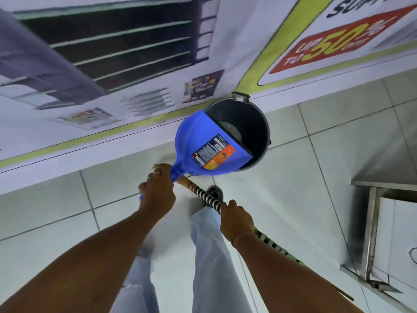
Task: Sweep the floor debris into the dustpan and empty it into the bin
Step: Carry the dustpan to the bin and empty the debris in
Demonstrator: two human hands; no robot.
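Observation:
A blue dustpan (198,141) with an orange and blue label is tipped with its mouth over the left rim of a round black bin (252,123). My left hand (158,195) grips the dustpan's blue handle from above. My right hand (234,219) is closed around a broom handle (208,197) wrapped in black and white stripes, which runs from under the dustpan down past my right wrist. The broom's head is hidden behind the dustpan. Something pale and round lies at the bin's bottom.
The bin stands against a wall covered by a printed banner (112,64) with a yellow border. A stainless steel table frame (370,222) stands on the right. Pale floor tiles (304,188) surround my legs in light trousers and a dark shoe (215,193).

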